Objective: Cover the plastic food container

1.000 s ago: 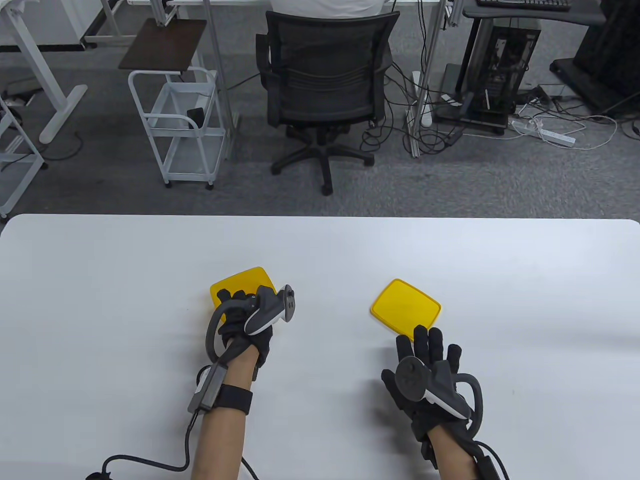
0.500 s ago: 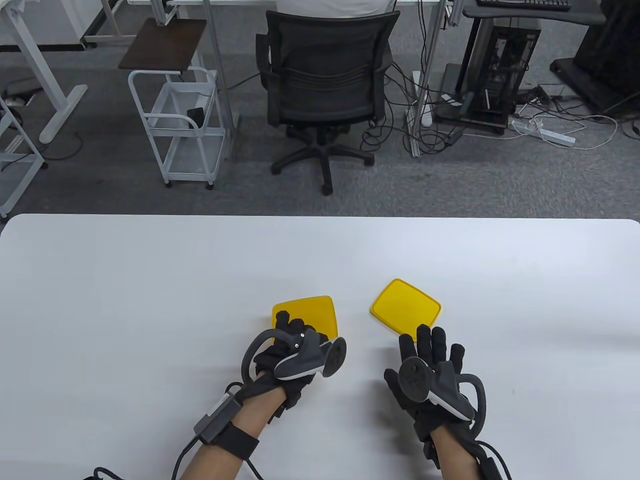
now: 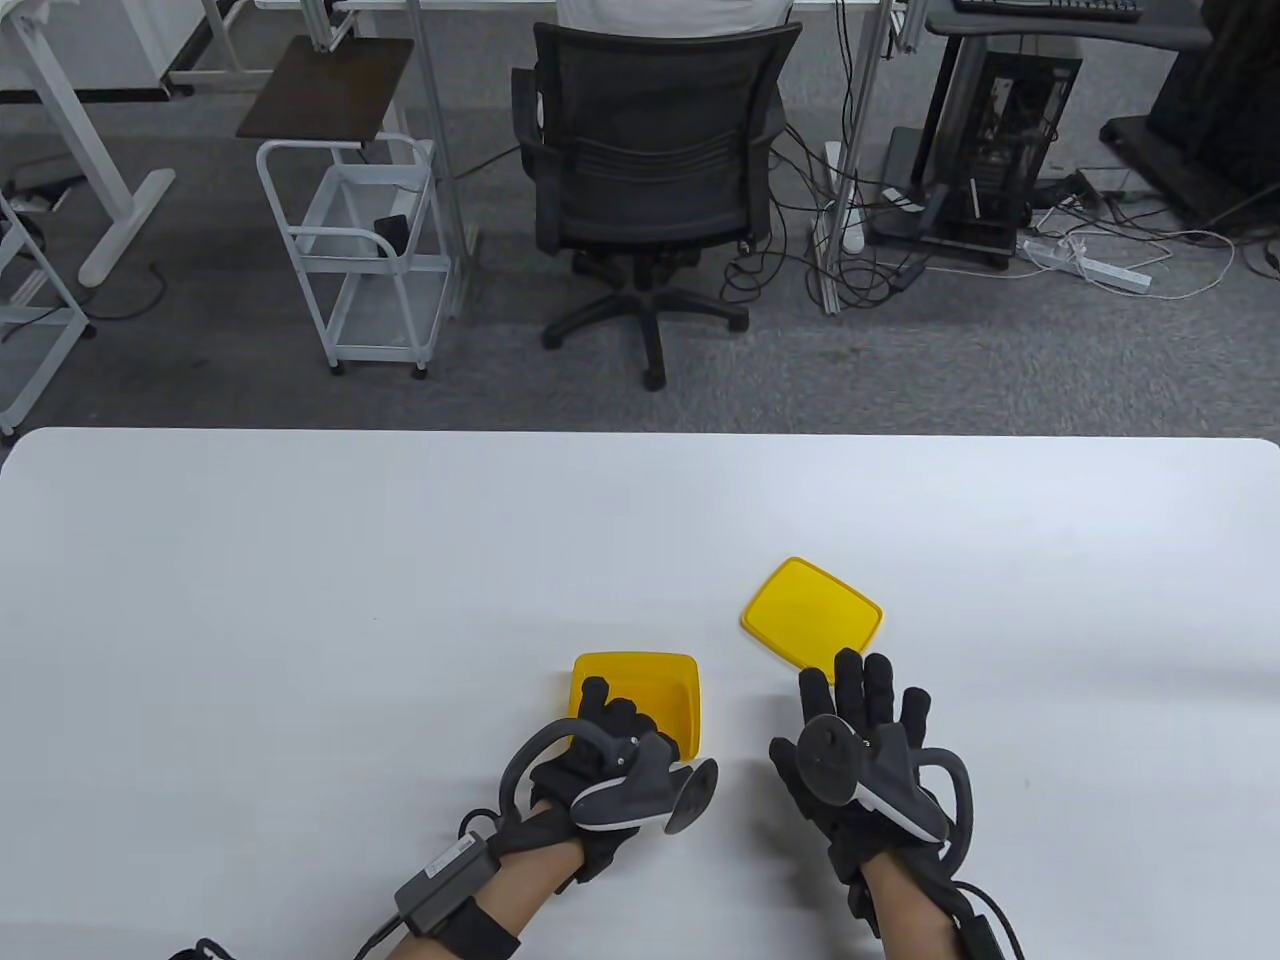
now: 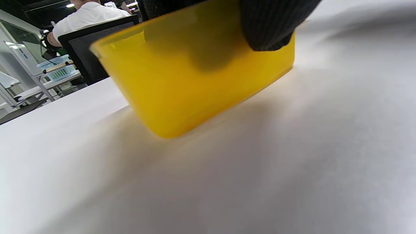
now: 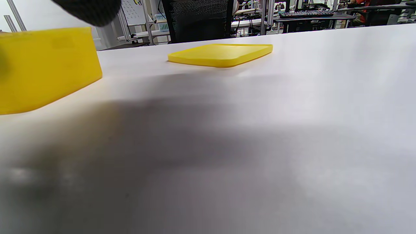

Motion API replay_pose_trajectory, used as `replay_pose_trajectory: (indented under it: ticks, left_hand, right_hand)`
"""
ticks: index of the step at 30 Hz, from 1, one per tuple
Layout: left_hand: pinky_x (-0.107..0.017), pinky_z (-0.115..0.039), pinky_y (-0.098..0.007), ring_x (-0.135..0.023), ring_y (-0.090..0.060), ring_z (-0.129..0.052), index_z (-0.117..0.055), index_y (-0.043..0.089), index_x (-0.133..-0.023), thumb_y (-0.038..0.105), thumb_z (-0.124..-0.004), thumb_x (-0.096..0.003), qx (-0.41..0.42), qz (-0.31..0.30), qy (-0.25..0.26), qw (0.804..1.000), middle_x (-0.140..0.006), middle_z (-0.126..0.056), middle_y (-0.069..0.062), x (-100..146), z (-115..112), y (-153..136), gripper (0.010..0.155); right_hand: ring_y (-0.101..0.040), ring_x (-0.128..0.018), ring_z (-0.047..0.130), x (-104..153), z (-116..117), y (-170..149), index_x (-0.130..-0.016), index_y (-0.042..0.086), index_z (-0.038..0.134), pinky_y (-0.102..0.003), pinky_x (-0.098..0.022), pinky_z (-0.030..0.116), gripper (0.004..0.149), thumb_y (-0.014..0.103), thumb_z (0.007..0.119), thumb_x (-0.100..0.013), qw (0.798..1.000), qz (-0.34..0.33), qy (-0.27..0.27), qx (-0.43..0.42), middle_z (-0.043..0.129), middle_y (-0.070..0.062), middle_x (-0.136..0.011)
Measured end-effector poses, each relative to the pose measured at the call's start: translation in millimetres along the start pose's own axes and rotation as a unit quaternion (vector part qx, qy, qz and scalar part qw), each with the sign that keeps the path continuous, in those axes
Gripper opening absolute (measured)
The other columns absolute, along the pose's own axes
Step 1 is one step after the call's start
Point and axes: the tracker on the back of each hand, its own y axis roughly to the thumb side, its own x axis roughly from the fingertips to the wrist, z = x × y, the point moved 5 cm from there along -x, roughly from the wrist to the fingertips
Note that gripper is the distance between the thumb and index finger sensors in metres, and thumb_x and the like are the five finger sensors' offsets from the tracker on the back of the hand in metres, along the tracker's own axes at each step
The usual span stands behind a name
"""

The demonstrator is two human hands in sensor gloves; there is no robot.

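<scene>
A yellow plastic food container (image 3: 650,685) stands open side up on the white table (image 3: 300,560). My left hand (image 3: 600,745) grips its near wall, with fingers over the rim. In the left wrist view the container (image 4: 195,74) fills the upper middle, with a fingertip (image 4: 269,29) on its wall. The flat yellow lid (image 3: 810,610) lies on the table to the right of the container. My right hand (image 3: 860,720) is spread open just in front of the lid, fingertips at its near edge. The right wrist view shows the lid (image 5: 221,53) and the container (image 5: 45,68).
A black office chair (image 3: 650,170) and a white cart (image 3: 370,250) stand on the floor beyond the table's far edge. Cables run from both wrists off the bottom edge.
My left hand has carried the container from the left toward the centre and nearer me, and it now stands beside the lid. The right hand has barely moved.
</scene>
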Motion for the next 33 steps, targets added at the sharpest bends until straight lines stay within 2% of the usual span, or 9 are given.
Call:
replay_pose_trajectory:
  ticks: [5, 8, 11, 15, 18, 19, 22, 28, 33]
  left_hand:
    - [-0.085, -0.028, -0.067, -0.116, -0.037, -0.046, -0.043, 0.025, -0.115, 0.045, -0.07, -0.0593, 0.032, 0.042, 0.021, 0.998, -0.125, -0.052, -0.009, 28.8, 16.0, -30.6, 0.065]
    - [-0.085, -0.023, -0.069, -0.119, -0.042, -0.033, -0.034, 0.025, -0.117, 0.052, -0.066, -0.0583, 0.067, 0.09, 0.034, 0.993, -0.131, -0.034, -0.013, 55.4, 20.6, -65.6, 0.072]
    - [-0.084, -0.019, -0.071, -0.12, -0.047, -0.016, -0.024, 0.025, -0.119, 0.059, -0.058, -0.057, 0.112, 0.128, 0.035, 0.985, -0.132, -0.016, -0.017, 75.6, 12.6, -97.7, 0.079]
    - [-0.081, -0.012, -0.073, -0.112, -0.054, 0.007, -0.003, 0.025, -0.115, 0.068, -0.048, -0.0531, 0.114, 0.181, -0.017, 0.977, -0.123, 0.012, -0.02, 88.1, -15.9, -123.3, 0.088]
    - [-0.08, -0.009, -0.074, -0.108, -0.054, 0.013, 0.003, 0.025, -0.113, 0.07, -0.046, -0.0517, 0.133, 0.184, -0.022, 0.974, -0.12, 0.017, -0.019, 84.1, -41.0, -131.9, 0.091]
    - [-0.079, -0.007, -0.073, -0.107, -0.053, 0.015, 0.003, 0.025, -0.113, 0.07, -0.046, -0.0516, 0.144, 0.178, -0.046, 0.972, -0.12, 0.018, -0.019, 82.0, -51.9, -134.1, 0.091]
    - [-0.078, -0.005, -0.073, -0.105, -0.05, 0.019, 0.004, 0.024, -0.112, 0.07, -0.047, -0.0514, 0.151, 0.176, -0.063, 0.971, -0.119, 0.018, -0.018, 81.5, -67.2, -136.1, 0.091]
    - [-0.078, -0.005, -0.072, -0.105, -0.05, 0.019, 0.0, 0.024, -0.114, 0.069, -0.047, -0.0524, 0.158, 0.148, -0.066, 0.974, -0.12, 0.016, -0.018, 82.4, -60.3, -131.4, 0.09]
    - [-0.078, -0.006, -0.072, -0.106, -0.05, 0.017, -0.003, 0.023, -0.115, 0.069, -0.047, -0.0531, 0.175, 0.151, -0.053, 0.971, -0.121, 0.015, -0.019, 85.9, -52.9, -136.0, 0.089]
  right_hand:
    - [-0.05, -0.107, 0.005, 0.2, 0.6, 1.2, -0.119, 0.015, 0.021, -0.074, -0.077, 0.018, 0.077, 0.059, 0.055, -0.065, 1.0, -0.002, 0.002, 0.005, 0.012, -0.027, -0.121]
    - [-0.049, -0.107, 0.005, -0.3, 0.6, 2.1, -0.119, 0.015, 0.021, -0.074, -0.077, 0.018, 0.078, 0.059, 0.056, -0.065, 1.0, -0.001, 0.003, 0.006, 0.012, -0.027, -0.121]
    - [-0.05, -0.107, 0.005, -0.6, 0.8, 1.7, -0.119, 0.015, 0.021, -0.074, -0.077, 0.018, 0.078, 0.059, 0.057, -0.065, 1.0, -0.001, 0.003, 0.001, 0.012, -0.027, -0.121]
    - [-0.05, -0.107, 0.006, -0.6, 0.4, 1.7, -0.119, 0.015, 0.021, -0.074, -0.077, 0.018, 0.078, 0.059, 0.057, -0.065, 1.0, 0.0, 0.002, 0.003, 0.012, -0.027, -0.121]
    - [-0.05, -0.107, 0.007, 0.4, 2.8, 3.9, -0.119, 0.014, 0.022, -0.074, -0.077, 0.019, 0.078, 0.059, 0.057, -0.065, 1.0, -0.005, -0.002, 0.01, 0.013, -0.027, -0.121]
    - [-0.05, -0.107, 0.008, 0.9, 4.3, 4.8, -0.119, 0.014, 0.023, -0.074, -0.078, 0.02, 0.078, 0.059, 0.057, -0.065, 1.0, -0.005, -0.002, 0.018, 0.014, -0.027, -0.121]
    - [-0.05, -0.107, 0.01, 2.2, 5.4, 6.2, -0.119, 0.014, 0.024, -0.073, -0.078, 0.022, 0.078, 0.058, 0.059, -0.065, 1.0, -0.005, -0.008, 0.023, 0.016, -0.027, -0.121]
    - [-0.049, -0.111, 0.023, -4.3, -8.6, 5.3, -0.118, 0.018, 0.032, -0.072, -0.081, 0.033, 0.072, 0.054, 0.064, -0.065, 0.999, -0.002, -0.044, 0.023, 0.03, -0.022, -0.123]
    - [-0.044, -0.111, 0.047, -33.1, -34.5, -1.0, -0.113, 0.018, 0.055, -0.066, -0.083, 0.045, 0.065, 0.05, 0.075, -0.061, 0.989, 0.028, -0.071, 0.127, 0.058, -0.017, -0.118]
